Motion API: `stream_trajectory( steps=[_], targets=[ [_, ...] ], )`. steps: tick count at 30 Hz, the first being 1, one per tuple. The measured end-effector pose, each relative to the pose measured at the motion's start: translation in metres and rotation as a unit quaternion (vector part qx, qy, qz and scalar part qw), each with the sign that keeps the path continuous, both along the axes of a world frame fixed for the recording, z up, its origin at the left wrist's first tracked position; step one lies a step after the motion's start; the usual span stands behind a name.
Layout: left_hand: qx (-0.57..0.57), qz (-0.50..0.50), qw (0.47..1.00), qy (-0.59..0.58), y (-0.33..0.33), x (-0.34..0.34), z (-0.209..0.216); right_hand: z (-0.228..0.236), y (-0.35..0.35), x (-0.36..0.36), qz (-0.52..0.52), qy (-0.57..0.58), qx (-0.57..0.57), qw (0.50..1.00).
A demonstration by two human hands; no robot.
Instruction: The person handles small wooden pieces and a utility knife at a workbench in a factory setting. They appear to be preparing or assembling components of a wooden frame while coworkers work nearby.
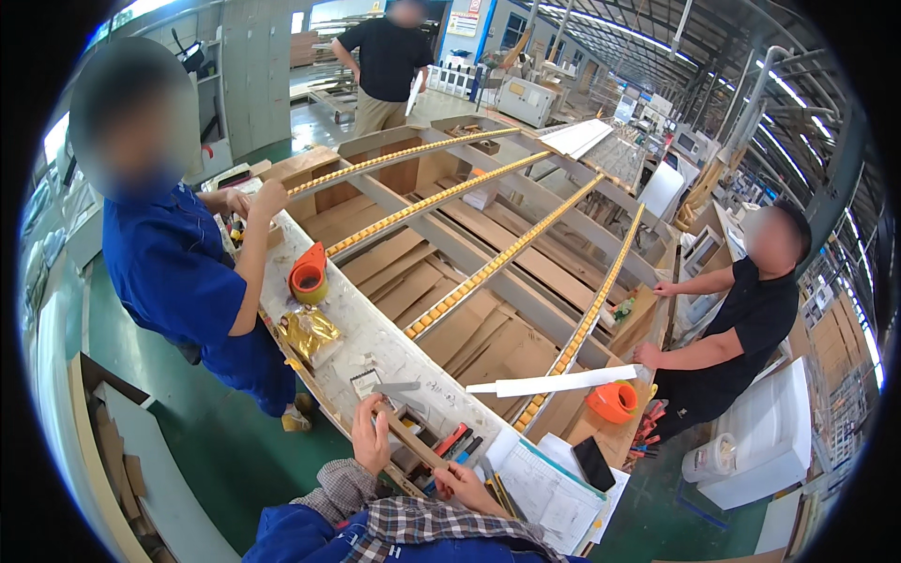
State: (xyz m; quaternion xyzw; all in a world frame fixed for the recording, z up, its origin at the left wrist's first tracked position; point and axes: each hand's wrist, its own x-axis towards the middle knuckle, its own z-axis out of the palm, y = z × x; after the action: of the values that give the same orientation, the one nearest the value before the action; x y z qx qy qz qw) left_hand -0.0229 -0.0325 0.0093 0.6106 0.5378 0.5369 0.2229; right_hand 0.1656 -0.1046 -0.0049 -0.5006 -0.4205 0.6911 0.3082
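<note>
Between the left hand [370, 438] and right hand [469, 489], a narrow brown strip [413, 439] seems pinched near both ends; supporting it evenly should prevent twisting (mind the red-and-black tool [452, 438] just beyond).

Small handwritten marks [439, 386] (too faint to read surely) on the white workbench [364, 340]

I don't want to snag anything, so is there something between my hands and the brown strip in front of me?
Nothing visible is: your left hand and right hand both touch the brown strip, near opposite ends.
</note>
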Motion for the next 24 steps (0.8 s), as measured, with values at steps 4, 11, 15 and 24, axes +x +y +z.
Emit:
stream_trajectory(
  steps=[4,11,15,24],
  targets=[
    [-0.013,-0.018,1.000,0.002,0.005,-0.002,-0.008,0.008,-0.002,-0.003,-0.019,0.062,-0.026,0.998],
    [-0.014,-0.009,1.000,-0.010,-0.002,-0.001,-0.006,0.010,-0.005,-0.004,0.011,0.060,-0.043,0.997],
    [0.066,0.031,0.996,-0.041,0.000,-0.005,-0.009,0.010,-0.005,-0.009,-0.011,0.069,-0.043,0.997],
    [0.047,0.016,0.998,-0.024,-0.003,-0.007,-0.014,0.016,-0.002,-0.017,-0.108,0.060,0.004,0.992]
  ],
)
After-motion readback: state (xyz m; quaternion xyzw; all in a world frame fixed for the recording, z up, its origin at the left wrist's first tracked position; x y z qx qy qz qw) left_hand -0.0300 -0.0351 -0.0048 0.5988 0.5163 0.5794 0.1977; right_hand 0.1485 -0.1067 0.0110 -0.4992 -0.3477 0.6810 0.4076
